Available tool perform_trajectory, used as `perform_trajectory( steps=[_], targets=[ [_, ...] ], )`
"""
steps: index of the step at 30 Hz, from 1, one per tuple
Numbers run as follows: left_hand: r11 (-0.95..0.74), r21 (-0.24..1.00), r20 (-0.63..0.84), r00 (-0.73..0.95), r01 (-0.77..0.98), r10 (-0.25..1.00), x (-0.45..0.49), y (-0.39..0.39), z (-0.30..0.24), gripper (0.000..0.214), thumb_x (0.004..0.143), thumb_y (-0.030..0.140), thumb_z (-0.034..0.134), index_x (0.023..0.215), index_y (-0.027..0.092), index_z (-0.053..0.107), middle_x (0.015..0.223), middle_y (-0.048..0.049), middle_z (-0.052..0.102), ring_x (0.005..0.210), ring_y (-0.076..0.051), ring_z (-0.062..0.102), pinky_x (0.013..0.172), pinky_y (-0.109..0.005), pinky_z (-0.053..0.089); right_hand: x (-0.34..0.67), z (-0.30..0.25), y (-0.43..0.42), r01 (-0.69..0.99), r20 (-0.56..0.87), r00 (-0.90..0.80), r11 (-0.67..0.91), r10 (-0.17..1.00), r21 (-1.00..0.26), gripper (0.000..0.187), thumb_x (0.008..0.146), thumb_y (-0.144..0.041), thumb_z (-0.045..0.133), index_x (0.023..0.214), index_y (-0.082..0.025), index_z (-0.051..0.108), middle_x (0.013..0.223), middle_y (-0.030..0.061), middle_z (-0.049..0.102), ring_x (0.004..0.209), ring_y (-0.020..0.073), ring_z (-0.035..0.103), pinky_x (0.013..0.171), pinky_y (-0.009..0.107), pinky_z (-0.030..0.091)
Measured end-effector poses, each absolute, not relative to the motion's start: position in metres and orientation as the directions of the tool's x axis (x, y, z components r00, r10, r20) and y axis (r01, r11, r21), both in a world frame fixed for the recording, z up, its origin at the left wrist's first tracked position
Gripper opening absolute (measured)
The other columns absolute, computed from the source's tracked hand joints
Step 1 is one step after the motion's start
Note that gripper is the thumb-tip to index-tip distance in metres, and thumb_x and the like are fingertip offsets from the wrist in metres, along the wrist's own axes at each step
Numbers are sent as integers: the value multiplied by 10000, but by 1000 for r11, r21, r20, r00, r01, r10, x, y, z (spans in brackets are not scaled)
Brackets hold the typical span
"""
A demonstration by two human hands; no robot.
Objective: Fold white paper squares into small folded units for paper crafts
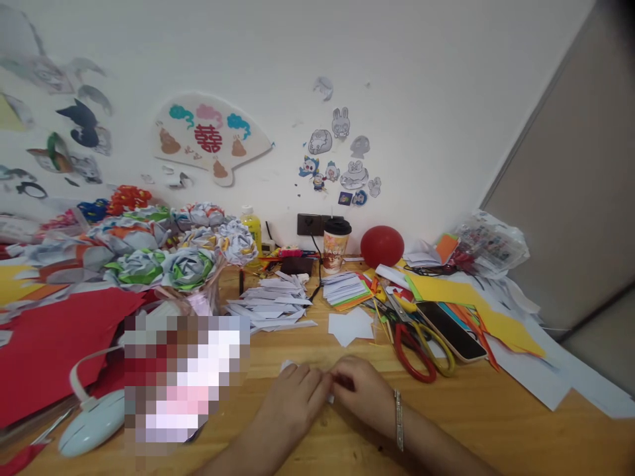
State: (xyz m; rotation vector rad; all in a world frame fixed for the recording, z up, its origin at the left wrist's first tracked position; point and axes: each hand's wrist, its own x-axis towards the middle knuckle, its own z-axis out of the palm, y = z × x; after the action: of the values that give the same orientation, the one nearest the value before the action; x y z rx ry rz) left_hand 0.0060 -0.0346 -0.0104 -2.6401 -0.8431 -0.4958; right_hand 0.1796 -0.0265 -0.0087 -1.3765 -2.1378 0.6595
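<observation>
On the wooden table in front of me, my left hand and my right hand meet with their fingertips together. Between and under them is a small piece of white paper, showing only at its edges; the rest is covered by my fingers. The fingers of my left hand press down on it, while the right thumb and forefinger pinch at its right end. Just beyond my hands lies a stack of white paper squares. Folded white paper strips are heaped further back.
Red-handled scissors, yellow-handled scissors and a phone lie to the right. At the back stand a lidded cup and a red balloon. Paper flowers, red paper and a blurred-out bright patch occupy the left.
</observation>
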Motion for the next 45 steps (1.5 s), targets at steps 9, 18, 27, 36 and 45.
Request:
perform_trajectory(
  steps=[9,18,27,36,45],
  targets=[
    [-805,-276,391,826,526,406,-5,-25,-11,119,855,116,500,753,154,547,720,-30,576,622,-189,501,537,-303,382,204,4,-17,434,271,-541,541,796,-720,207,823,-164,517,929,-213,688,873,48,671,835,166,597,762,288,459],
    [-915,13,258,882,403,393,-22,-6,10,261,940,148,369,793,183,581,795,-16,586,742,-155,526,647,-259,393,200,-7,-13,464,410,-707,816,576,-345,122,842,-152,526,814,-196,636,782,31,669,762,156,552,716,290,428],
    [-909,199,282,867,365,410,-23,-4,10,290,953,210,351,829,206,613,828,-26,599,787,-153,531,689,-241,397,198,-14,-10,453,488,-719,866,495,-211,161,876,-187,494,764,-194,610,752,29,622,738,156,496,664,283,409],
    [-767,438,258,752,469,607,-11,-11,15,144,868,160,497,795,197,615,866,-14,608,850,-155,530,775,-263,417,191,-8,-11,537,301,-597,649,744,-539,88,730,-136,689,692,-194,636,807,-2,613,823,146,523,777,279,395],
    [-649,577,271,634,495,724,-6,-7,-1,137,786,100,509,696,176,578,754,-9,572,758,-142,523,714,-239,414,178,-11,-13,642,201,-391,422,898,-640,90,689,-122,680,666,-198,636,781,-12,589,834,163,508,784,292,352]
  ],
)
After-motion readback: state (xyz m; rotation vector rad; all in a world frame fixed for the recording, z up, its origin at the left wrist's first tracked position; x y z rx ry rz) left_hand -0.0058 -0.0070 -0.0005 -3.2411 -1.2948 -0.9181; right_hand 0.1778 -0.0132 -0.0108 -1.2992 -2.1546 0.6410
